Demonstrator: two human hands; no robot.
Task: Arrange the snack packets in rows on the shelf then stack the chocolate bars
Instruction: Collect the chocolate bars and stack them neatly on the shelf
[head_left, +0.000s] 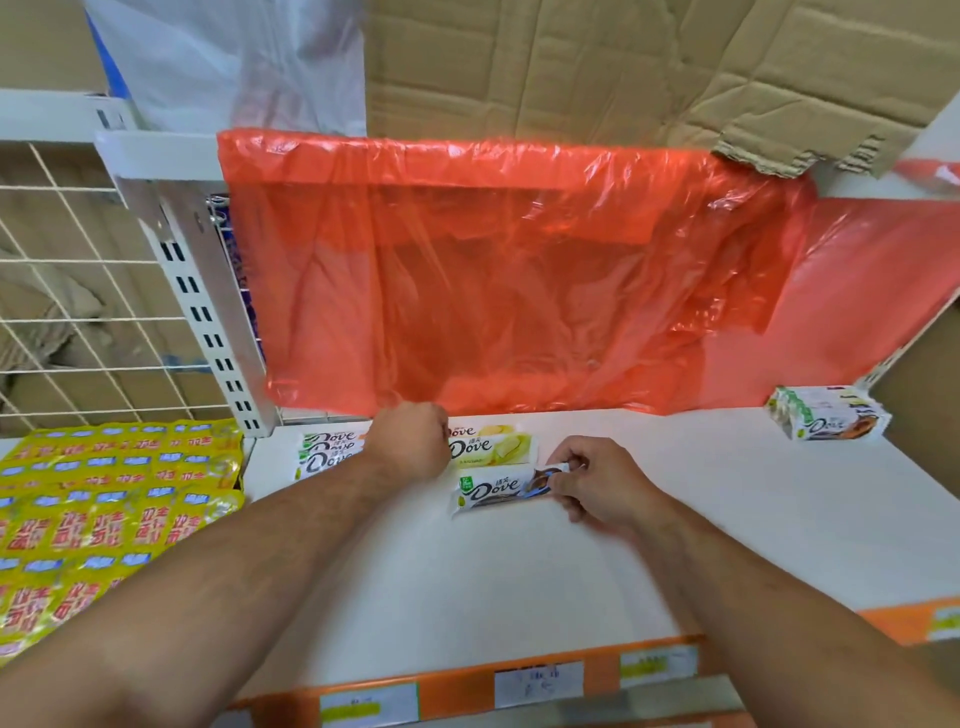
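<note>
Several Dove chocolate bars (491, 448) lie in a row at the back of the white shelf (727, 519). My left hand (410, 441) rests curled over the middle of that row, and what its fingers hold is hidden. In front of the row lies a single Dove bar (493, 491); my right hand (597, 486) pinches its right end. More Dove bars (324, 452) show to the left of my left hand. A small stack of Dove bars (826, 420) sits at the shelf's far right. Yellow snack packets (104, 514) lie in rows on the left shelf.
An orange plastic sheet (519, 280) hangs behind the shelf, with cardboard (649, 67) above it. A white slotted upright (208, 312) and wire mesh (78, 286) stand at the left. The shelf's front edge carries an orange price strip (457, 691) with labels.
</note>
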